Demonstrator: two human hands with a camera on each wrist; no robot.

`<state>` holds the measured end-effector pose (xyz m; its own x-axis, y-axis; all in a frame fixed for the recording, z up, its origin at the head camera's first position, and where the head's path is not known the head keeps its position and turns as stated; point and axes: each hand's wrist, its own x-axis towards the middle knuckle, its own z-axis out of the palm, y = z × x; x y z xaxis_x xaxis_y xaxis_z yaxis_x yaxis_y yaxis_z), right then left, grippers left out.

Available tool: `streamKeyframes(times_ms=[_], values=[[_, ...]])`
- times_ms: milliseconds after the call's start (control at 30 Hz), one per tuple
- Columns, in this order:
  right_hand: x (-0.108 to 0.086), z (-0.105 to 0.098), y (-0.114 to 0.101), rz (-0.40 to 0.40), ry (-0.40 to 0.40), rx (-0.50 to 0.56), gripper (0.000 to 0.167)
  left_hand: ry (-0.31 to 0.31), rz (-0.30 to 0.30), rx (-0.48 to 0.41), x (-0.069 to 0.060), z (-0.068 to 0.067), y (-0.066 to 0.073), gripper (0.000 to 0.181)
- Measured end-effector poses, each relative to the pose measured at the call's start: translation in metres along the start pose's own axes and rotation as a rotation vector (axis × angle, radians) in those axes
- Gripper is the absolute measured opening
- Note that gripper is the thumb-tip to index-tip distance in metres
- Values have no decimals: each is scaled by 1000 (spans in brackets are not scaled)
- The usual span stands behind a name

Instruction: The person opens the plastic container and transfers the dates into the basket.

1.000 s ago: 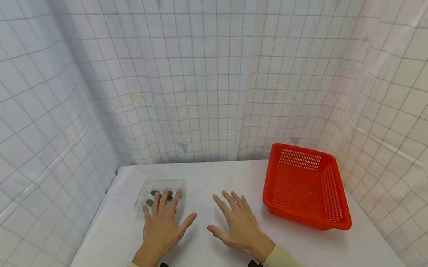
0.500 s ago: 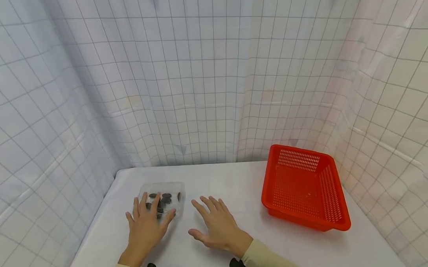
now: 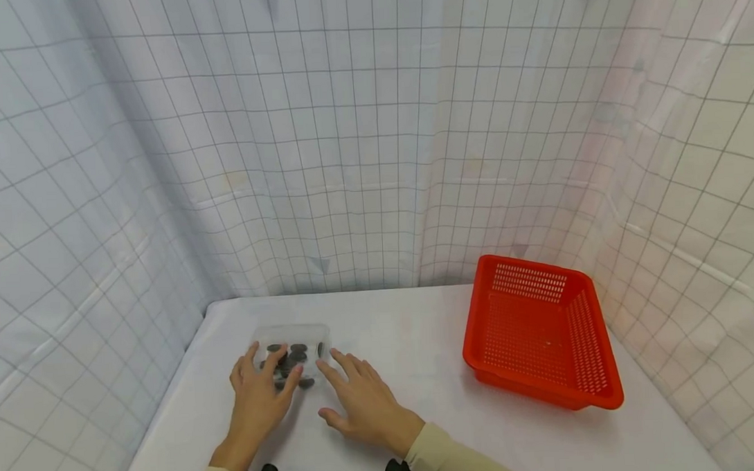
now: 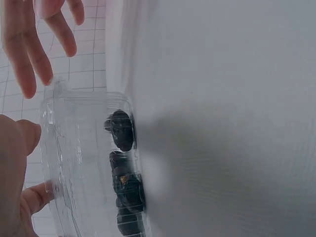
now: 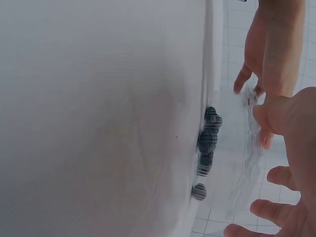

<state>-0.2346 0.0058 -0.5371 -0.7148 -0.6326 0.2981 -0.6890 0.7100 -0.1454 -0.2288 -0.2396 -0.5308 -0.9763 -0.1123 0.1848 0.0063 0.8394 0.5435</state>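
Note:
A clear plastic box [image 3: 291,331] stands at the left of the table, holding several dark oval pieces [image 4: 123,130]. The pieces lie along its bottom; their exact kind is not clear. My left hand [image 3: 255,406] is over the near left part of the box, fingers spread and slightly bent. In the left wrist view, its thumb and a fingertip are at the upper edge of the box. My right hand [image 3: 367,409] hovers just right of the box, fingers spread and holding nothing. In the right wrist view, its fingers lie close to the upper edge; contact is unclear.
A red perforated plastic basket [image 3: 479,315] stands at the right of the white table [image 3: 405,318]. White grid-patterned curtains [image 3: 362,160] enclose the back and both sides. A black wrist strap mount [image 3: 398,470] sits under the right wrist.
My left hand has moved left and its fingers have bent more over the box. My right hand has come left, up to the right side of the box. The basket has stayed put.

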Motion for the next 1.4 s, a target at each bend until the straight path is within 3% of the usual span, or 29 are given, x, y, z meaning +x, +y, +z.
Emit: streamKeyframes(times_ms=[167,367,667,800,1000,1200,1400], values=[[-1,-3,0,30,-21,5,82,14,60,-3,-3,6,7,63],[-2,-9,3,67,8,-22,70,32,104,-30,-6,10,18,55],[-8,-14,9,124,32,-19,60,124,142,-82,-11,17,26,45],[-14,-15,13,155,30,-6,58,126,131,-139,-14,20,29,51],[-25,-18,22,199,60,40,56,68,41,-242,-16,24,35,68],[-39,-30,33,250,-4,135,54,-37,-34,-285,-18,33,37,87],[-54,-40,41,245,-22,132,53,-116,-25,-359,-27,40,41,105]])
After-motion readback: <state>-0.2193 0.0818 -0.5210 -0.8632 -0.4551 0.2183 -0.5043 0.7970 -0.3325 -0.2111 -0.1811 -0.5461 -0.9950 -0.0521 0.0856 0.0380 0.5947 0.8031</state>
